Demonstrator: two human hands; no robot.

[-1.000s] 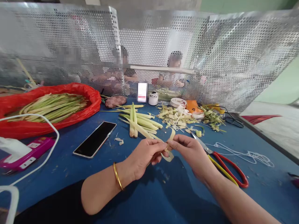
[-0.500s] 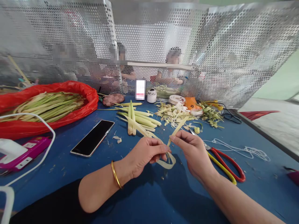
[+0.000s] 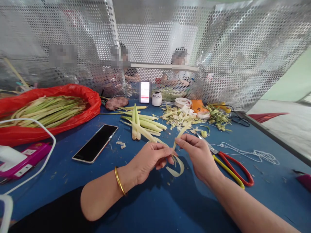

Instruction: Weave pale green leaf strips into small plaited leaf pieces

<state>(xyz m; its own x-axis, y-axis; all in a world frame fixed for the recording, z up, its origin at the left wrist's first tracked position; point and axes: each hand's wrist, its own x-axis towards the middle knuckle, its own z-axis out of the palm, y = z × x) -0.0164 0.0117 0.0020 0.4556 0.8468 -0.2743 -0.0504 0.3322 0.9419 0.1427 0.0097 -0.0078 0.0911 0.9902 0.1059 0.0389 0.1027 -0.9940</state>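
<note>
My left hand (image 3: 155, 157) is closed in a pinch around a pale green leaf strip (image 3: 179, 168), which curls in a loop below the fingers. My right hand (image 3: 195, 152) pinches the same strip between thumb and forefinger, where one end slants up and away. Beyond my hands lies a small pile of green leaf pieces (image 3: 148, 123), with long strips running from it towards my left hand. Scissors (image 3: 230, 165) with one red and one yellow handle rest just right of my right hand. The strip's crossing point is partly covered by my fingers.
A red plastic bag (image 3: 93, 105) of long leaves stands at the left. Nearer are a phone (image 3: 96, 144) and a purple power strip (image 3: 31, 158). Leaf scraps (image 3: 178, 116), a tape roll (image 3: 183, 102) and white string (image 3: 255, 155) lie to the right. People sit behind a perforated metal screen (image 3: 150, 38).
The strip's loop has shifted and hangs slightly looser below my left hand. Both hands keep their pinch, and the whole view has moved a little.
</note>
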